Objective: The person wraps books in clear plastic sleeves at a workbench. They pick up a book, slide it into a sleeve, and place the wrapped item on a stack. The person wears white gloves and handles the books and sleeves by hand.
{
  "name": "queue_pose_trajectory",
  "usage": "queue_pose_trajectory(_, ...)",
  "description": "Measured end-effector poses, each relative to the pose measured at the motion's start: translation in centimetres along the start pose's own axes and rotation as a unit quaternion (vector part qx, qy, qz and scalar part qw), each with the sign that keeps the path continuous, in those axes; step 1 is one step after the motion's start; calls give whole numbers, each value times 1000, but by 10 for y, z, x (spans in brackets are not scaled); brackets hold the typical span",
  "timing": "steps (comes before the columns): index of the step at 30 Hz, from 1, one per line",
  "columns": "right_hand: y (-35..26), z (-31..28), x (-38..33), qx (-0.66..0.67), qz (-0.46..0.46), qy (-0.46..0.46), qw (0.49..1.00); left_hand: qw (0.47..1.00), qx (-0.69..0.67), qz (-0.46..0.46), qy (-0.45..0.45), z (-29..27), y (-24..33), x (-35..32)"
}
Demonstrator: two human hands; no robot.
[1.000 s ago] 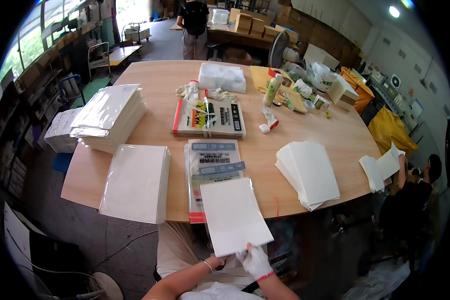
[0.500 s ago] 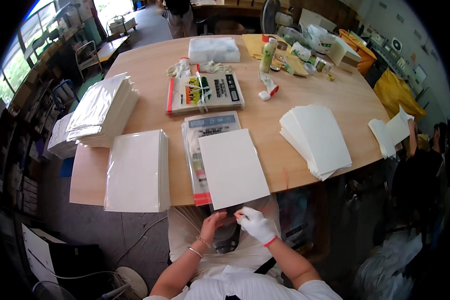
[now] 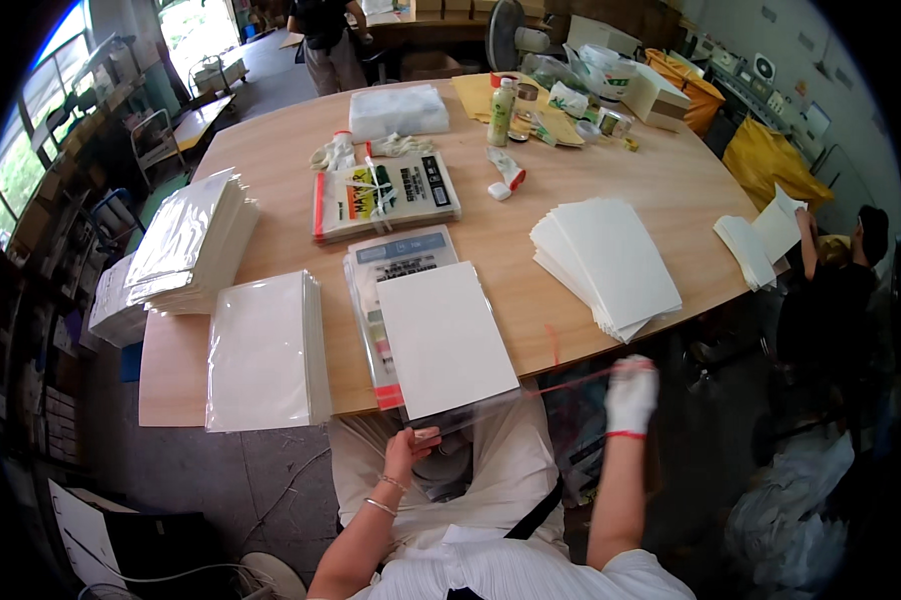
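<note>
A white board [image 3: 449,345] in a clear sleeve lies at the table's front edge, on top of printed plastic packs [image 3: 371,318]. The sleeve's clear flap [image 3: 479,411] hangs past the edge toward me. My bare left hand [image 3: 407,452], with a bracelet on the wrist, is closed on the left end of that flap. Out to the right, my right hand [image 3: 632,396] in a white glove is closed on a thin red strip [image 3: 583,380]. The strip stretches taut from the flap's right end to these fingers. Another red strip [image 3: 553,345] clings near the table edge.
Sleeved boards [image 3: 261,350] are stacked at left, with a taller stack [image 3: 186,235] behind. Fanned white boards [image 3: 611,265] lie at right. Farther back are a tied pack [image 3: 391,197], gloves [image 3: 336,152] and a bottle [image 3: 501,113]. A co-worker [image 3: 831,270] handles sheets at far right.
My right hand has swung out to the right, drawing the red strip away from the flap. My left hand has moved slightly left and down, staying by the flap.
</note>
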State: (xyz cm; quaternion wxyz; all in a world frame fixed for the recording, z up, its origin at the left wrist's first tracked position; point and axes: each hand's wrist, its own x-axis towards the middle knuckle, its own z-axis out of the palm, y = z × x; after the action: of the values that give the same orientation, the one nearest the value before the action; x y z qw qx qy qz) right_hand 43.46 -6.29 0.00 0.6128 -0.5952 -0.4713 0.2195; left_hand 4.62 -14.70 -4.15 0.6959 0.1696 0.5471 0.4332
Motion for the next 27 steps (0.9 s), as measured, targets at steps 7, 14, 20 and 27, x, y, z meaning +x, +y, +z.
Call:
queue_pose_trajectory(7, 35, -68, -54, -592, 95, -566, 566, 770, 447, 417, 181, -20, 2, -2)
queue_pose_trajectory(14, -37, 85, -41, -139, -198, -405, 882, 542, 629, 555, 42, -1, 52, -8)
queue_pose_trajectory(20, -47, 108, -12, -211, -178, -454, 847, 663, 611, 427, 70, -10, 62, 6)
queue_pose_trajectory(27, -47, 125, -34, -454, -112, -295, 833, 808, 471, 307, 178, -6, 47, 17)
